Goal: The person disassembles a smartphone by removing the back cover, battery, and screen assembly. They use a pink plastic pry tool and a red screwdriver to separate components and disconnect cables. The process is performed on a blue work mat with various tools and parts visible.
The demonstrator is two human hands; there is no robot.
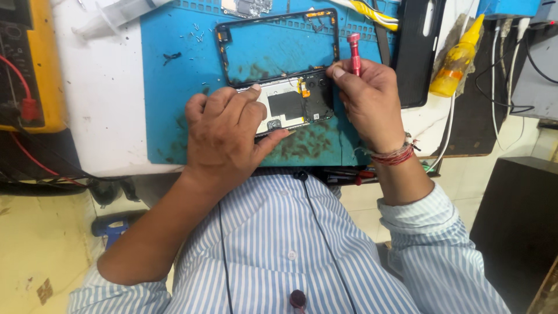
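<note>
An opened phone frame [278, 51] lies on a blue work mat [174, 87], its lower part showing a white and black inner board [288, 104]. My left hand [229, 131] rests on the phone's near left end and presses it down. My right hand [366, 99] grips a red screwdriver [354, 53] upright, its tip hidden behind my fingers at the phone's right edge.
Several tiny screws [195, 36] lie scattered on the mat's far left. A yellow meter [35, 64] with red leads stands at the left. A black phone cover [418, 46] and a yellow squeeze bottle [456, 58] sit to the right. A syringe [113, 16] lies at the back.
</note>
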